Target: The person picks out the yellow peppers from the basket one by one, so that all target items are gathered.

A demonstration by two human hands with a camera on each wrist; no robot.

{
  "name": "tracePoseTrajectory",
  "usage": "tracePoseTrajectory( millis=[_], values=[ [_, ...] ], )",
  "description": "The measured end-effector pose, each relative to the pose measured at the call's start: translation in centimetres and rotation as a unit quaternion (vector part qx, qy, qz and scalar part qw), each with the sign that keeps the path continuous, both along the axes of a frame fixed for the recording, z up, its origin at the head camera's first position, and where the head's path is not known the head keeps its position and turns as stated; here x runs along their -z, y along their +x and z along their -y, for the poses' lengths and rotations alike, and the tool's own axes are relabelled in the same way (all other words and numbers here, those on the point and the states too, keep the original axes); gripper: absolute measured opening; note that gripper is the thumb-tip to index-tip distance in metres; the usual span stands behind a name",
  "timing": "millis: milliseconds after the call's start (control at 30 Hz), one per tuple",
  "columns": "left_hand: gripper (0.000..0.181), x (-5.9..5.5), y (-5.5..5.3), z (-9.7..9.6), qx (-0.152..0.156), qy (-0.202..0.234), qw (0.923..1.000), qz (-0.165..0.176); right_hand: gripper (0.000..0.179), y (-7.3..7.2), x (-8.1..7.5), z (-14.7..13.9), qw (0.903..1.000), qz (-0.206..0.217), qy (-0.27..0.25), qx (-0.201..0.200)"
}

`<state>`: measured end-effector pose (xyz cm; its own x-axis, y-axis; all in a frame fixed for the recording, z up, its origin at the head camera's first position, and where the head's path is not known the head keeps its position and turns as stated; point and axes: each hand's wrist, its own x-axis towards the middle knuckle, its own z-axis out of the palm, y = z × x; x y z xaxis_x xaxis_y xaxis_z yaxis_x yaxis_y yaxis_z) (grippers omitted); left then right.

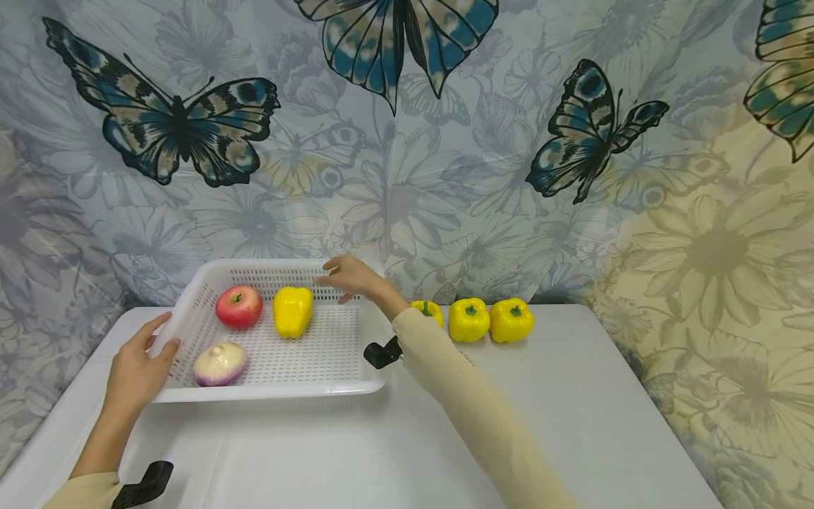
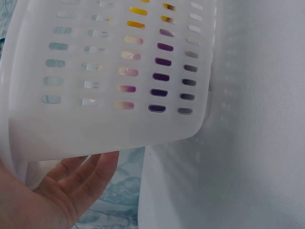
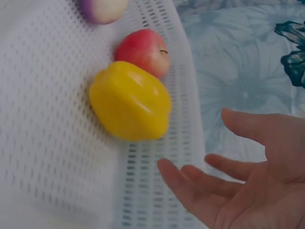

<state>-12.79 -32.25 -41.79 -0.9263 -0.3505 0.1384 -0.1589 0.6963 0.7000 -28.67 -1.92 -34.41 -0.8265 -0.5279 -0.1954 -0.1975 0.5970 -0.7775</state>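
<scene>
A white perforated plastic basket [image 1: 273, 391] stands at the left of the table. In it are a red apple [image 1: 239, 307], a yellow bell pepper [image 1: 292, 312] and a halved purple-and-white onion or turnip [image 1: 220, 363]; which one is unclear. My left hand [image 1: 136, 367] holds the basket's left rim; in the left wrist view its fingers [image 2: 97, 179] bend past the basket's end wall. Over the basket's back right part is my right hand [image 1: 356, 277], fingers loosely spread and holding nothing. In the right wrist view, the pepper [image 3: 131, 102] lies just beyond those fingertips, against the apple [image 3: 144, 53].
Three more yellow bell peppers stand in a row right of the basket; the leftmost [image 1: 427, 311] is partly hidden by my right sleeve, the others [image 1: 469, 320] show whole. A white cloth [image 1: 572, 424] covers the table. Behind it hangs a butterfly-patterned curtain [image 1: 394, 177].
</scene>
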Motion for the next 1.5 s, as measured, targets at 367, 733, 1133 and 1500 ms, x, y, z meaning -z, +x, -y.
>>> tracePoseTrajectory(
  millis=[367, 733, 1133, 1500],
  values=[
    [0.053, -0.1, 0.1, 0.3, -0.006, -0.009, 0.9999, 0.000, 0.065, -0.6, 3.1, 3.4, 0.9752, 0.196, -0.047, 0.091],
    [0.053, 0.1, 0.2, 0.4, 0.002, -0.010, 0.9999, -0.009, 0.054, 0.0, 5.5, 6.2, 0.9544, 0.210, -0.064, 0.203],
    [0.054, 0.1, 0.0, 0.3, 0.000, 0.000, 1.0000, -0.002, 0.043, -0.2, 6.3, 6.8, 0.9418, 0.274, -0.120, 0.154],
    [0.055, 0.2, -0.1, 0.1, -0.004, 0.003, 1.0000, 0.004, 0.032, -0.7, 6.3, 6.6, 0.9507, 0.285, -0.090, 0.084]
  ],
)
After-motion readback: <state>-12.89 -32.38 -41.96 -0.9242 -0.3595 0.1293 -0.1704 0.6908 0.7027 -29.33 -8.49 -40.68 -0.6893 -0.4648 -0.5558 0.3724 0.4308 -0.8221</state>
